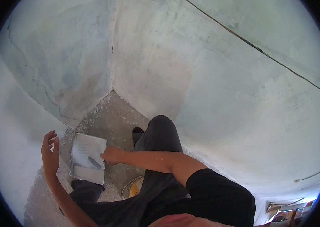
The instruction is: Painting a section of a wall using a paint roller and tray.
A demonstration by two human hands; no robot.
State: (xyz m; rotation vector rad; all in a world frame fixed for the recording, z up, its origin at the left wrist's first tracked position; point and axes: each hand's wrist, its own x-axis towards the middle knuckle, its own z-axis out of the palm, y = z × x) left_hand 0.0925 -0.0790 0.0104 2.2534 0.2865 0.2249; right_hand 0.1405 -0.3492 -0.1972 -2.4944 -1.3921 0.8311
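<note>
A white paint tray lies on the rough floor, with white paint in its deep end and a ribbed slope smeared white. Resting on the slope is the grey sleeve of a small paint roller. My right hand is closed at the tray's right edge, apparently around the roller's handle; the fingers hide most of the grip. My left hand is raised to the left of the tray, its fingers loosely curled and apart, holding nothing.
A round bucket with yellow inside stands partly hidden beside my leg. Patchy white walls meet in a corner ahead, above the concrete floor. A cable crosses the right wall. A crack runs along the left wall.
</note>
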